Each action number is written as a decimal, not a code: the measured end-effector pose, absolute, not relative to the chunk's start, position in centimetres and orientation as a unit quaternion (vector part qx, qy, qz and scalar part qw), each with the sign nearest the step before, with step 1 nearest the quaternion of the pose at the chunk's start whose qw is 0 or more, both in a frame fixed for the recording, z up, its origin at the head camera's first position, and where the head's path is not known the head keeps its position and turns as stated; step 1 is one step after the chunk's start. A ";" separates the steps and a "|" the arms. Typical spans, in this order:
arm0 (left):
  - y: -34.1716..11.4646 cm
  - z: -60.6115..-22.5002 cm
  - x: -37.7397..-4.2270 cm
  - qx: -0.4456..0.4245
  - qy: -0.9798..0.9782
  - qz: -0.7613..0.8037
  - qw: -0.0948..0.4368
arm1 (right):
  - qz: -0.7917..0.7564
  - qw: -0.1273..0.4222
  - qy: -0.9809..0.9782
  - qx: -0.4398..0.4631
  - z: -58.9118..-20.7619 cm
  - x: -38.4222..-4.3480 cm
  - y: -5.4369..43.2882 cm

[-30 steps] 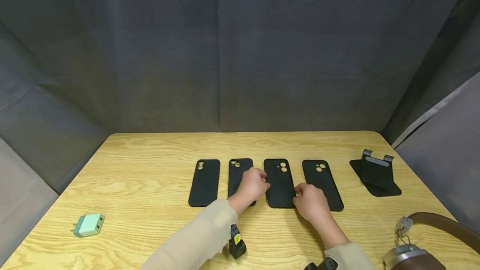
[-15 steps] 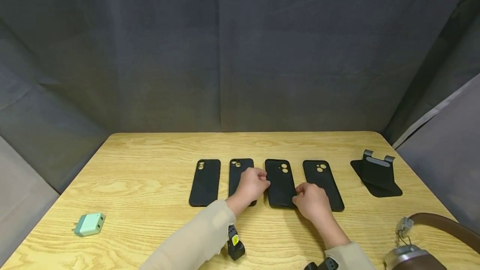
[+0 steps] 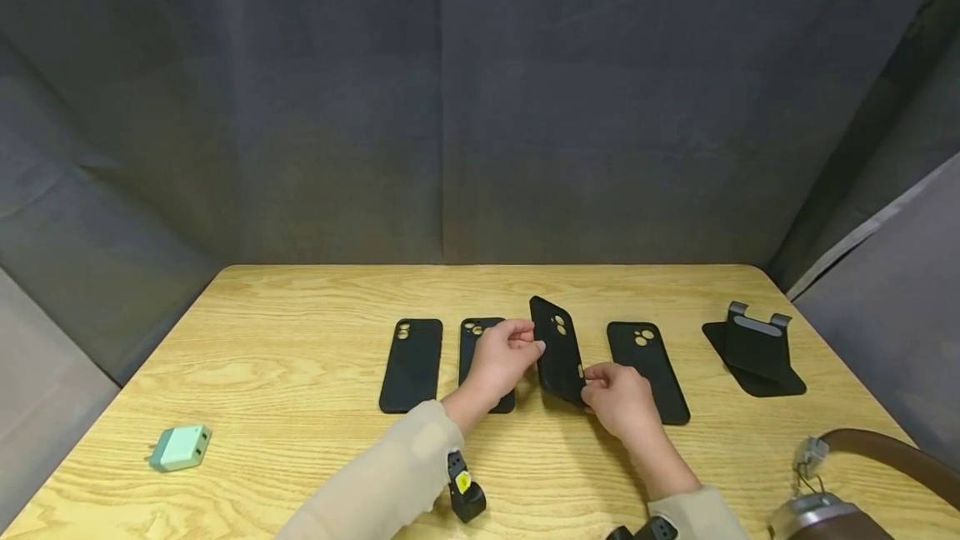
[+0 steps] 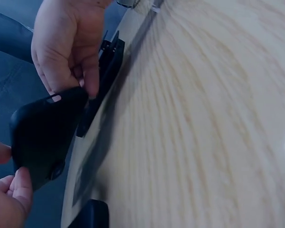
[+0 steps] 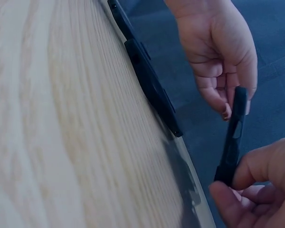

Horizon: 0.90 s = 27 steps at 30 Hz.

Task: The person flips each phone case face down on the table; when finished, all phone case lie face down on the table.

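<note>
A black phone case (image 3: 558,352) with camera cutouts hangs tilted just above the table between my two hands. My left hand (image 3: 501,361) pinches its left long edge between thumb and fingers. Lower on the opposite side, my right hand (image 3: 621,398) pinches the edge near the bottom corner. In the left wrist view the lifted phone case (image 4: 47,128) shows its outer side with the camera bump, both hands gripping it. The right wrist view has the phone case (image 5: 232,137) nearly edge-on. Another phone case (image 3: 487,390) lies partly hidden under my left hand.
One black phone case (image 3: 411,365) lies flat at the left of the row, and another phone case (image 3: 648,369) at the right. A black folding stand (image 3: 753,352) stands at the far right. Brown headphones (image 3: 825,515) are near right; a mint charger plug (image 3: 180,448) is at left.
The phone case between my hands has come up off the table and tilted, its far end raised. My left hand has risen slightly with it; my right hand has barely moved.
</note>
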<state>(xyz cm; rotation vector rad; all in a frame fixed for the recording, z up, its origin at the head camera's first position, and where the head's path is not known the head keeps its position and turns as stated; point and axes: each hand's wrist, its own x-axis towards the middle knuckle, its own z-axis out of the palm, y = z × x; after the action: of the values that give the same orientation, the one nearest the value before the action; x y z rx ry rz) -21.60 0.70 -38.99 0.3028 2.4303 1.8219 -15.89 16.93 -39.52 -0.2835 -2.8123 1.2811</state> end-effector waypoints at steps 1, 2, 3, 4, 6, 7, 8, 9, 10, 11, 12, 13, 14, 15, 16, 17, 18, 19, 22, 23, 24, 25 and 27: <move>0.7 -38.9 -21.6 0.100 0.793 0.599 0.042 | 0.424 0.020 -0.901 -0.091 -39.6 -15.9 16.9; 0.8 -38.7 -21.5 0.101 0.791 0.602 0.039 | 0.437 0.020 -0.894 -0.093 -39.6 -15.9 16.8; 0.8 -38.6 -21.5 0.103 0.789 0.604 0.036 | 0.450 0.021 -0.888 -0.093 -39.6 -15.9 16.7; 0.9 -38.4 -21.4 0.105 0.787 0.607 0.034 | 0.461 0.022 -0.882 -0.095 -39.7 -15.9 16.6; 0.9 -38.1 -21.3 0.108 0.785 0.610 0.030 | 0.484 0.023 -0.870 -0.096 -39.8 -15.9 16.4; 1.0 -37.9 -21.3 0.110 0.784 0.610 0.028 | 0.492 0.022 -0.865 -0.098 -39.9 -15.9 16.3; 1.0 -37.7 -21.2 0.112 0.783 0.611 0.028 | 0.501 0.022 -0.860 -0.099 -39.9 -15.9 16.2; 1.0 -37.6 -21.2 0.113 0.782 0.612 0.027 | 0.508 0.020 -0.855 -0.098 -39.9 -15.9 16.1; 1.1 -37.4 -21.2 0.114 0.781 0.613 0.028 | 0.516 0.018 -0.851 -0.099 -40.0 -16.0 16.0; 1.1 -37.3 -21.1 0.113 0.780 0.614 0.030 | 0.521 0.015 -0.847 -0.099 -40.0 -16.0 15.9; 1.1 -37.2 -21.1 0.112 0.779 0.616 0.034 | 0.529 0.011 -0.843 -0.099 -40.1 -16.0 15.9; 1.1 -37.1 -21.1 0.111 0.778 0.618 0.038 | 0.534 0.007 -0.840 -0.100 -40.2 -16.0 15.8; 1.1 -37.0 -21.1 0.110 0.777 0.619 0.042 | 0.540 0.003 -0.836 -0.099 -40.3 -16.1 15.7; 1.2 -37.0 -21.1 0.110 0.776 0.620 0.044 | 0.547 -0.001 -0.831 -0.099 -40.4 -16.1 15.6; 1.2 -37.0 -21.1 0.108 0.775 0.621 0.048 | 0.553 -0.005 -0.827 -0.099 -40.6 -16.2 15.5; 1.2 -37.0 -21.2 0.106 0.774 0.622 0.052 | 0.557 -0.009 -0.824 -0.099 -40.7 -16.2 15.4; 1.2 -37.0 -21.2 0.104 0.774 0.622 0.056 | 0.563 -0.013 -0.820 -0.099 -40.8 -16.2 15.4; 1.2 -37.1 -21.3 0.103 0.774 0.622 0.058 | 0.567 -0.016 -0.818 -0.099 -41.0 -16.3 15.3; 1.1 -37.3 -21.4 0.102 0.772 0.624 0.065 | 0.573 -0.025 -0.813 -0.100 -41.3 -16.4 15.1; 1.1 -37.4 -21.5 0.101 0.772 0.624 0.069 | 0.575 -0.027 -0.812 -0.097 -41.4 -16.4 15.0; 1.1 -37.5 -21.5 0.101 0.773 0.622 0.073 | 0.575 -0.029 -0.812 -0.095 -41.5 -16.4 15.0; 1.0 -37.5 -21.6 0.100 0.774 0.621 0.078 | 0.576 -0.032 -0.811 -0.094 -41.6 -16.5 14.9; 1.0 -37.6 -21.8 0.096 0.773 0.620 0.091 | 0.577 -0.036 -0.811 -0.095 -41.6 -16.6 14.9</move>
<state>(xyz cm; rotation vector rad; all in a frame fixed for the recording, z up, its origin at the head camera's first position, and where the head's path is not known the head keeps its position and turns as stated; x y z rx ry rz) -21.77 0.98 -37.65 0.2857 2.2969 1.8425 -16.59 14.90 -41.63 -0.3048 -2.6073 1.8554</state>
